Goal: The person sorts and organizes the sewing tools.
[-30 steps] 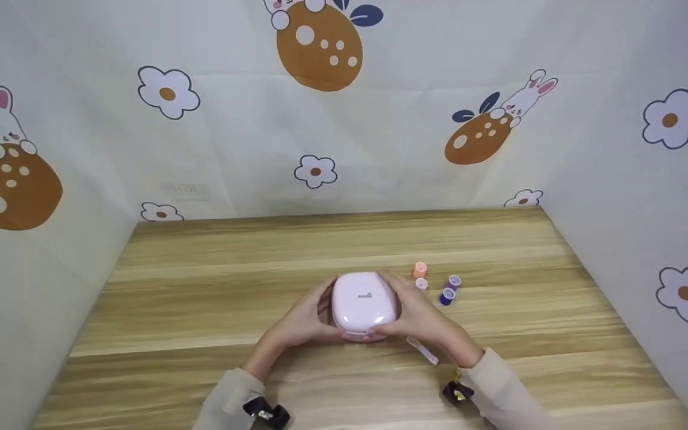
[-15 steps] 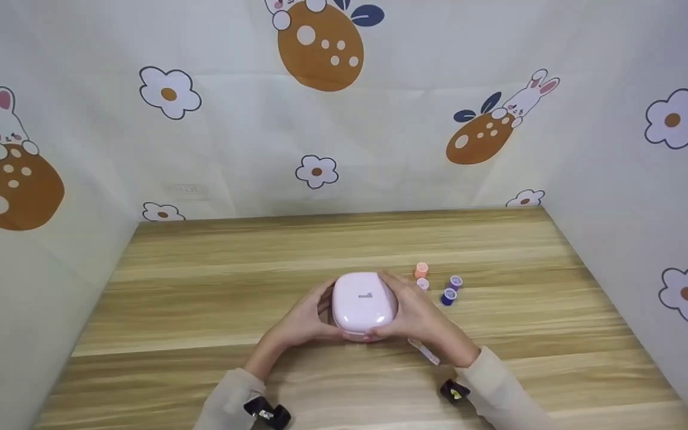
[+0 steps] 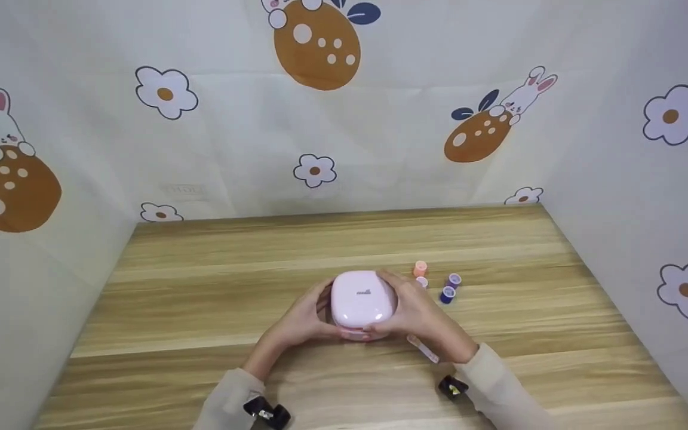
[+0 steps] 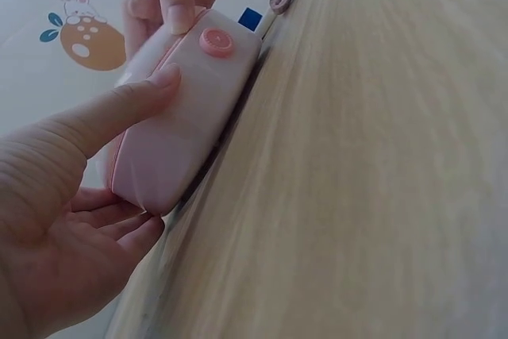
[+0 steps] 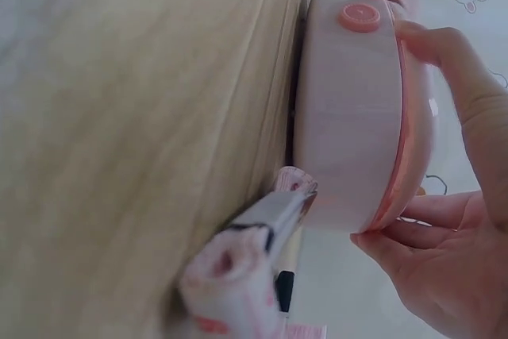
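A rounded pale pink case (image 3: 363, 298) with a glossy lid sits on the wooden table. My left hand (image 3: 303, 318) holds its left side, fingers wrapped around the back and thumb at the front seam. The right hand (image 3: 418, 316) grips the opposite side, its thumb also at the seam below the lid. A deeper pink rim shows along the seam in the right wrist view. On the case's front is a round pink button (image 4: 216, 43), below the two thumbs. Most of the fingers behind the case are hidden in the head view.
Small spools stand right of the case: a peach one (image 3: 420, 269), a pale one (image 3: 421, 282), a purple one (image 3: 454, 280) and a dark blue one (image 3: 448, 294). A slim white-and-pink patterned piece (image 3: 423, 349) lies by my right wrist. Printed cloth walls surround the table (image 3: 200, 286).
The lid's front edge has risen slightly, and more of the pink rim shows beneath it. Both hands keep their hold on the case; the spools have not moved.
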The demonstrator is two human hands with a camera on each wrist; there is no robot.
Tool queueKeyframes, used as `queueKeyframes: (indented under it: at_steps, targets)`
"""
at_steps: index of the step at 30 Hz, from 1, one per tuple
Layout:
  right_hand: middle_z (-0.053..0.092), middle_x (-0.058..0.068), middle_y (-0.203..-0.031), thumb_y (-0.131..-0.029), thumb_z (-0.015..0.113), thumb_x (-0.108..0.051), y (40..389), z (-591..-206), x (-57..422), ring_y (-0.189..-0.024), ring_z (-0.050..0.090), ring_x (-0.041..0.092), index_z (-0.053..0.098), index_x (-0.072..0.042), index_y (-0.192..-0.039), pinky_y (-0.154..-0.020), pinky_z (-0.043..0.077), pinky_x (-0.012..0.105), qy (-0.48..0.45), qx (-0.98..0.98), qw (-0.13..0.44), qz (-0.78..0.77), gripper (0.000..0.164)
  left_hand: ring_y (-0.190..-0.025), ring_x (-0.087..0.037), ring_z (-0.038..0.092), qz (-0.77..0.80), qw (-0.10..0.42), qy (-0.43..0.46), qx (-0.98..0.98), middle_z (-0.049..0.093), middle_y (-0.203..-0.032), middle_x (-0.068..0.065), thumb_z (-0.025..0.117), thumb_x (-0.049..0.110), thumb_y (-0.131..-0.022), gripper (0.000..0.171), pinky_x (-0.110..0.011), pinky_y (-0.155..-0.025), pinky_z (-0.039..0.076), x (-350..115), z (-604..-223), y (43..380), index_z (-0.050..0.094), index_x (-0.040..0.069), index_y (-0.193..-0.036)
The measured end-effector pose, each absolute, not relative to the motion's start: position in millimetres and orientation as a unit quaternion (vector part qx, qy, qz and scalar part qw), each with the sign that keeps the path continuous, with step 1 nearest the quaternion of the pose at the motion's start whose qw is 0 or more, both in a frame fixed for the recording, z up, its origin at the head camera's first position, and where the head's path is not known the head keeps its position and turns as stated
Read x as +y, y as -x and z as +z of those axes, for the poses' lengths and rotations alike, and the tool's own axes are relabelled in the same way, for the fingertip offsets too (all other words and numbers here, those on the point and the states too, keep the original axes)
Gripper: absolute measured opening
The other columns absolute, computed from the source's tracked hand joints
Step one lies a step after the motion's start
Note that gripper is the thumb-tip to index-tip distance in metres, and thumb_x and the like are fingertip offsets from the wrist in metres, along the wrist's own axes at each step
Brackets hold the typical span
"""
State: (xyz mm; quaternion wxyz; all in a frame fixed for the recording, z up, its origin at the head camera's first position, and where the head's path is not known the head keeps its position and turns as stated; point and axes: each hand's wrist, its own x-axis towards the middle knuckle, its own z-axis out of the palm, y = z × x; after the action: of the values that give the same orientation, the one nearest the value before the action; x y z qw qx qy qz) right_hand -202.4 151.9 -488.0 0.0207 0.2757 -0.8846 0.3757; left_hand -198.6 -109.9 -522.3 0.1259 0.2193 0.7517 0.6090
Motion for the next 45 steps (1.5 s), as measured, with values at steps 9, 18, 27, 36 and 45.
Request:
queueKeyframes:
  at_steps: [9,18,27,36,45]
  targets:
    - [0.064,0.031,-0.138,-0.067,0.097,-0.031,205.7,-481.5,150.1,-0.124,0.065,0.044,0.052,0.013,-0.145,-0.109,0.054,0.055,-0.264,-0.885,-0.009,0.383,0.1,-0.152,-0.052,0.031,0.612,0.118,-0.227,0.748,0.034,-0.159,-0.04,0.092,-0.005,-0.073,0.107,-0.054,-0.128,0.025,-112.2,-523.3,200.5,0.025,-0.02,-0.155]
    - [0.06,0.033,-0.143,-0.075,0.095,-0.029,205.7,-482.3,153.1,-0.133,0.059,0.047,0.057,0.013,-0.142,-0.115,0.047,0.057,-0.302,-0.872,0.014,0.384,0.088,-0.152,-0.053,0.031,0.606,0.127,-0.227,0.752,0.034,-0.159,-0.041,0.091,-0.004,-0.074,0.108,-0.055,-0.128,0.027,-115.9,-521.9,199.6,0.022,-0.021,-0.155]
    - [0.061,0.026,-0.145,-0.082,0.092,-0.03,201.8,-476.9,158.0,-0.127,0.065,0.044,0.069,-0.004,-0.136,-0.105,0.057,0.054,-0.402,-0.855,0.112,0.307,0.064,-0.152,-0.052,0.031,0.609,0.126,-0.235,0.747,0.033,-0.16,-0.039,0.092,-0.002,-0.075,0.108,-0.055,-0.128,0.026,-116.2,-521.5,199.8,0.023,-0.019,-0.156]
    - [0.077,0.013,-0.118,-0.08,0.091,-0.026,197.1,-479.6,156.4,-0.11,0.074,0.038,0.078,-0.006,-0.118,-0.097,0.062,0.046,-0.485,-0.798,0.261,0.244,0.045,-0.153,-0.052,0.03,0.611,0.124,-0.238,0.744,0.031,-0.161,-0.04,0.091,-0.004,-0.075,0.108,-0.053,-0.128,0.025,-115.4,-521.3,200.0,0.023,-0.02,-0.156]
    - [0.078,0.009,-0.109,-0.078,0.089,-0.01,197.3,-481.9,157.1,-0.096,0.077,0.027,0.079,-0.004,-0.11,-0.089,0.064,0.032,-0.505,-0.764,0.295,0.271,0.034,-0.151,-0.052,0.033,0.612,0.117,-0.243,0.743,0.035,-0.159,-0.04,0.092,-0.005,-0.074,0.107,-0.054,-0.128,0.027,-115.8,-523.0,200.3,0.024,-0.02,-0.156]
